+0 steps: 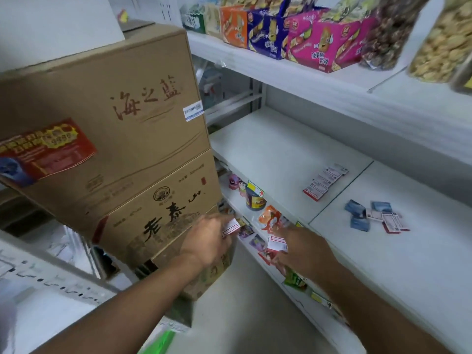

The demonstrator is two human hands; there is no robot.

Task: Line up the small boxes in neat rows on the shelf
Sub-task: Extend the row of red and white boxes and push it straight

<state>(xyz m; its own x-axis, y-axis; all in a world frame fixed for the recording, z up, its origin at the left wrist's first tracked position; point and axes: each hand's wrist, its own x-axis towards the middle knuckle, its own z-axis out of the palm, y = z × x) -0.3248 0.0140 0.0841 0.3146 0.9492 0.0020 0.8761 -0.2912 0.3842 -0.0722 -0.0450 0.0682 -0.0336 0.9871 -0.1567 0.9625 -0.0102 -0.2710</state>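
Note:
My left hand (208,238) pinches a small red-and-white box (231,228) in front of the shelf edge. My right hand (304,247) holds another small red-and-white box (277,243) below the white shelf (268,149). On that shelf, a short overlapping row of the same small boxes (324,181) lies toward the middle. Further right, a loose scatter of blue packets and red-and-white boxes (375,217) lies on the shelf board. Both hands are well short of the row and the scatter.
Stacked brown cartons (115,129) stand close on the left. The upper shelf holds orange, blue and pink snack boxes (301,34) and bags of snacks (444,39). Snack packets and a small jar (254,199) hang or sit along the lower shelf front.

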